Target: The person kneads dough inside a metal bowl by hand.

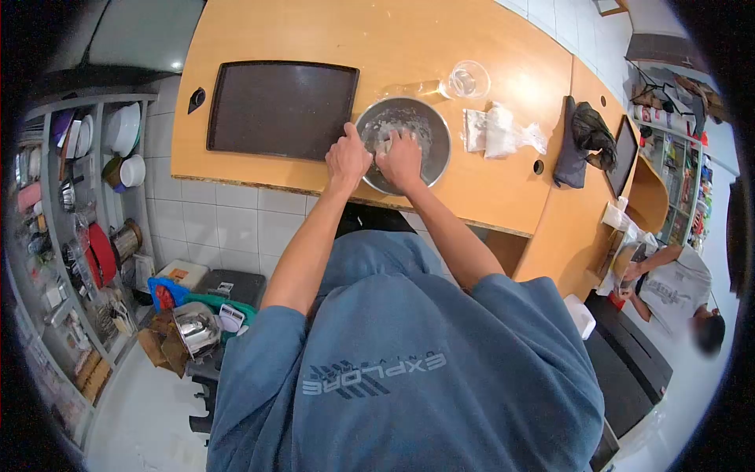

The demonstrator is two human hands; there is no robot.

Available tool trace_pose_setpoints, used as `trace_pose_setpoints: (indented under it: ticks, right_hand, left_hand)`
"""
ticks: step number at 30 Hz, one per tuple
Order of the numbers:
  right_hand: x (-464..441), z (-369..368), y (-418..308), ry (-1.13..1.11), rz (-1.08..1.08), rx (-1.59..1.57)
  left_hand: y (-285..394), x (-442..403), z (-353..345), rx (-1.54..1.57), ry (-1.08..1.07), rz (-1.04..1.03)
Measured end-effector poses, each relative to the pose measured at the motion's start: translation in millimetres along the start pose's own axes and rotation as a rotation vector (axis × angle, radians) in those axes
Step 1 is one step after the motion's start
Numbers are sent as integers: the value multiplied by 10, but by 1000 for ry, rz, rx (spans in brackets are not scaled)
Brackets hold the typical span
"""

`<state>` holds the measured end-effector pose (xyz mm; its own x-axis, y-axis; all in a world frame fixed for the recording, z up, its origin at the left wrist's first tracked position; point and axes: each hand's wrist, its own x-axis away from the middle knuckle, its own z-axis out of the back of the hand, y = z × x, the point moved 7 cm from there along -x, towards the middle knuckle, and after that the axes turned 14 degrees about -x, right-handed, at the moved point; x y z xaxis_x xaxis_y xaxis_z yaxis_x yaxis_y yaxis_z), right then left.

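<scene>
A round metal bowl (442, 149) stands near the front edge of the wooden table, its inside smeared with white. My left hand (348, 159) is closed on the bowl's left rim. Inside the bowl, my right hand (399, 160) has its fingers curled into a whitish dough (385, 145), which they partly hide. A dark rectangular baking tray (283, 110) lies left of the bowl, close to my left hand. Beyond the bowl stands a clear plastic cup (469, 79). White plastic bags (499, 130) lie to the right.
Farther right on the wooden table (472, 31) are a dark cloth (572, 149) and a black plastic bag (593, 135). Shelves with bowls and utensils (102, 236) line the left wall. Boxes and a shiny metal pot (197, 329) sit lower left. Another person (676, 283) works at far right.
</scene>
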<state>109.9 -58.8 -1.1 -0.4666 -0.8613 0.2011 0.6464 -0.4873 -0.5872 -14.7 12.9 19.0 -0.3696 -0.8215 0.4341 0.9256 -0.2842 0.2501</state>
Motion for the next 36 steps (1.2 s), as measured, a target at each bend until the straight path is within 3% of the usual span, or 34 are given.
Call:
trace_pose_setpoints:
  ticks: [4, 7, 13, 16, 19, 20, 27, 31, 36]
  right_hand:
    - [-33, -125, 65, 69, -78, -35]
    - [-80, -117, 3, 162, 37, 39]
    - [-192, -142, 11, 113, 11, 25]
    - [-300, -150, 128, 53, 23, -146]
    - [-400, -55, 311, -21, -245, -601]
    - [-385, 133, 215, 39, -175, -715]
    - [-211, 322, 88, 106, 192, -554]
    - [-73, 238, 154, -63, 95, -544]
    - [24, 194, 152, 32, 135, -287]
  left_hand:
    - [-21, -45, -76, -3, 1, 6]
    - [-36, -64, -109, 2, 5, -13]
    - [-75, -60, -132, 35, 5, -23]
    - [-59, -54, -89, 24, 18, -12]
    - [-3, -4, -52, 5, 15, -3]
    - [8, 3, -46, 7, 6, -4]
    - [25, 25, -57, -4, 14, -12]
    - [27, 26, -61, -19, 36, -12]
    - [34, 18, -97, -32, -4, 2]
